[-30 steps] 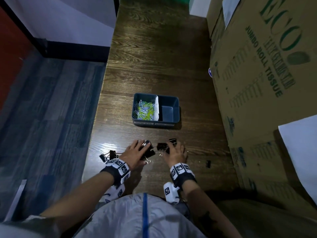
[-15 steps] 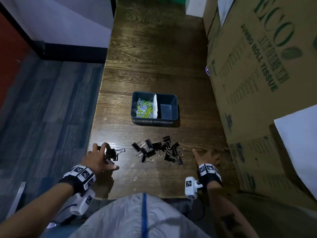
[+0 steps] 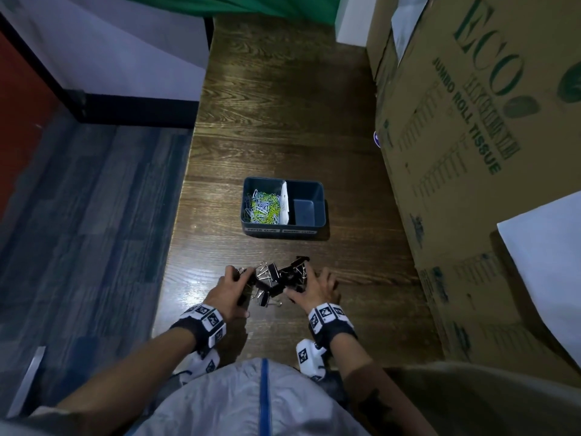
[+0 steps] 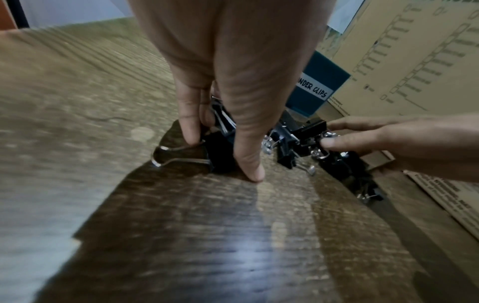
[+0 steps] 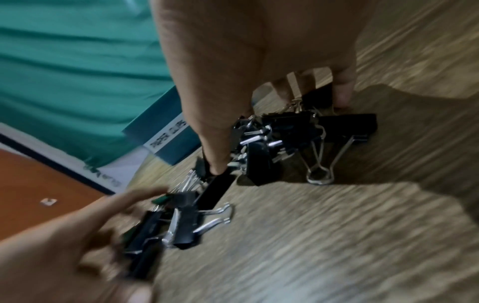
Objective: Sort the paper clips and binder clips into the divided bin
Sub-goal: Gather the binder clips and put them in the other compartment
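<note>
The cardboard box (image 3: pixel 471 158) on the right reads "ECO" and "JUMBO ROLL TISSUE" in green. The divided bin (image 3: pixel 283 229) carries two near-wall labels: "PAPER CLIPS" (image 5: pixel 169 135) left, "…NDER CLIPS" (image 4: pixel 313 89) right.

One divided bin (image 3: pixel 284 231) stands on the worktop (image 3: pixel 283 121), with two compartments and two labels on its near wall. The left compartment holds a heap of coloured paper clips (image 3: pixel 262 209), too many and too tangled to count; no clips show in the right one. One pile of black binder clips (image 3: pixel 276 280) lies in front of the bin, roughly a dozen, the exact number hidden by overlap. Two hands flank it: the left hand (image 3: pixel 227 292) and the right hand (image 3: pixel 316 289). Large cardboard boxes (image 3: pixel 471 152) stand along the right; their number cannot be told.
</note>
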Available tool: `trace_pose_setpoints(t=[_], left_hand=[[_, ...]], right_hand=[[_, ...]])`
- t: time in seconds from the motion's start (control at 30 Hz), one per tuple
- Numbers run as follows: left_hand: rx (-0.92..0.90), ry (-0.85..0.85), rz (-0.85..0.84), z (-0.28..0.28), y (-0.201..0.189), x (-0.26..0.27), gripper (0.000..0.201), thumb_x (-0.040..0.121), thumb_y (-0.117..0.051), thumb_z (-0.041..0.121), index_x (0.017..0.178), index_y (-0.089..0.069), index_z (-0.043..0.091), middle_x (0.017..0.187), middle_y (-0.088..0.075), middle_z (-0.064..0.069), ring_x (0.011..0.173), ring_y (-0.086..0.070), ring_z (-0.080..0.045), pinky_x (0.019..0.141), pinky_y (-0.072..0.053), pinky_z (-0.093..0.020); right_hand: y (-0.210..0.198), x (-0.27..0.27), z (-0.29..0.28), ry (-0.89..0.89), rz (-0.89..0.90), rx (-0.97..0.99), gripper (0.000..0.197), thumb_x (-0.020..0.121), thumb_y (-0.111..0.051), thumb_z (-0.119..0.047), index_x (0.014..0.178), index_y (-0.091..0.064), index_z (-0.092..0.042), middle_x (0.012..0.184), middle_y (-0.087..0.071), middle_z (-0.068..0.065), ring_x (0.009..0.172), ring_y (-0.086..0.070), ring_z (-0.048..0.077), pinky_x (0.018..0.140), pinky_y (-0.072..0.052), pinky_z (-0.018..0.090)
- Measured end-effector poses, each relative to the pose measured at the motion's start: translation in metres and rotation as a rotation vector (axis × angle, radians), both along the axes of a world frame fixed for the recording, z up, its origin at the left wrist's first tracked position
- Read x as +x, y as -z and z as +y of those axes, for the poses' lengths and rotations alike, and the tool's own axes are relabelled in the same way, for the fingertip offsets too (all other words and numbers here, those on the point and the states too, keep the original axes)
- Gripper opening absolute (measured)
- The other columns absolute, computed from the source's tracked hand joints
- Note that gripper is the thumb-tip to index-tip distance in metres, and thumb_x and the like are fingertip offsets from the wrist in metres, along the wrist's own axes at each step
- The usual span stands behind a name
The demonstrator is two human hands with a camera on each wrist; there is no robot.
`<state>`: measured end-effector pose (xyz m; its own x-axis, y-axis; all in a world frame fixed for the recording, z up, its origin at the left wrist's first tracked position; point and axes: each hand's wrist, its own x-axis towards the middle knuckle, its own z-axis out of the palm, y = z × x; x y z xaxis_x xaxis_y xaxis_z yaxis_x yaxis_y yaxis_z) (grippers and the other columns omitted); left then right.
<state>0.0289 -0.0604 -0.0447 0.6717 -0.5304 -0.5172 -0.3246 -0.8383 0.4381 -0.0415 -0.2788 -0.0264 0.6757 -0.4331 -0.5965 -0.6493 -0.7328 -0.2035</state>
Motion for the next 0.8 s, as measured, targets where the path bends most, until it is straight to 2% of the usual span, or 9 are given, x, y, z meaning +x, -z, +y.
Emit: trace_pose_setpoints(t=[0.13, 0.3, 0.47, 0.57, 0.63, 0.73, 0.8], left_hand=[[-0.050, -0.026, 0.020, -0.012, 0.000, 0.001, 0.117, 0.059, -0.087, 0.023, 0.148, -0.013, 0.034, 0.128, -0.021, -0.009, 0.111, -0.047, -0.032, 0.089, -0.052, -0.040], [-0.132, -0.044, 0.031, -0.026, -0.001, -0.002, 0.105, 0.063, -0.085, 0.016, 0.147, -0.022, 0.027, 0.125, -0.027, -0.009, 0.111, -0.049, -0.031, 0.091, -0.052, -0.040], [-0.160, -0.161, 0.044, -0.047, -0.006, -0.012, 0.101, 0.069, -0.081, 0.008, 0.148, -0.021, 0.026, 0.126, -0.027, -0.009, 0.102, -0.054, -0.027, 0.090, -0.050, -0.031], [-0.173, -0.188, 0.049, -0.054, -0.009, -0.016, 0.099, 0.072, -0.077, 0.004, 0.148, -0.019, 0.026, 0.127, -0.027, -0.007, 0.095, -0.058, -0.026, 0.087, -0.052, -0.031], [-0.205, -0.190, 0.055, -0.056, -0.011, -0.017, 0.097, 0.073, -0.074, -0.001, 0.148, -0.020, 0.030, 0.130, -0.026, -0.006, 0.089, -0.060, -0.024, 0.085, -0.054, -0.033], [-0.250, -0.199, 0.026, -0.049, -0.014, -0.017, 0.097, 0.074, -0.074, -0.001, 0.147, -0.021, 0.033, 0.135, -0.030, -0.004, 0.095, -0.060, -0.024, 0.084, -0.055, -0.037], [-0.208, -0.200, -0.045, -0.040, -0.024, -0.016, 0.090, 0.076, -0.076, 0.012, 0.146, -0.024, 0.031, 0.136, -0.033, -0.002, 0.103, -0.058, -0.022, 0.084, -0.055, -0.038]], right_hand=[[0.004, 0.005, 0.006, 0.061, -0.148, 0.036, 0.091, 0.074, -0.077, -0.046, 0.149, -0.027, -0.036, 0.150, -0.028, 0.012, 0.136, -0.028, 0.035, 0.109, -0.033, 0.050], [0.003, 0.009, 0.000, 0.022, -0.184, 0.068, 0.075, 0.072, -0.078, -0.031, 0.136, -0.041, -0.037, 0.139, -0.038, 0.005, 0.127, -0.036, 0.029, 0.106, -0.034, 0.043], [0.007, 0.005, 0.000, -0.023, -0.254, 0.103, 0.062, 0.072, -0.078, -0.024, 0.125, -0.049, -0.039, 0.133, -0.042, 0.000, 0.120, -0.038, 0.026, 0.099, -0.042, 0.040], [0.005, 0.004, 0.001, -0.075, -0.302, 0.130, 0.056, 0.074, -0.076, -0.021, 0.122, -0.052, -0.038, 0.130, -0.045, -0.003, 0.118, -0.042, 0.026, 0.099, -0.043, 0.041], [0.007, 0.004, 0.001, -0.098, -0.349, 0.193, 0.058, 0.073, -0.077, -0.017, 0.121, -0.052, -0.038, 0.130, -0.049, -0.004, 0.116, -0.050, 0.025, 0.099, -0.046, 0.042], [-0.002, 0.006, -0.007, -0.030, -0.387, 0.305, 0.056, 0.078, -0.078, -0.013, 0.124, -0.056, -0.035, 0.134, -0.053, -0.005, 0.118, -0.054, 0.022, 0.102, -0.047, 0.041], [-0.011, 0.008, -0.021, 0.060, -0.360, 0.329, 0.050, 0.085, -0.074, -0.017, 0.129, -0.056, -0.034, 0.139, -0.050, -0.003, 0.127, -0.048, 0.022, 0.105, -0.044, 0.041]])
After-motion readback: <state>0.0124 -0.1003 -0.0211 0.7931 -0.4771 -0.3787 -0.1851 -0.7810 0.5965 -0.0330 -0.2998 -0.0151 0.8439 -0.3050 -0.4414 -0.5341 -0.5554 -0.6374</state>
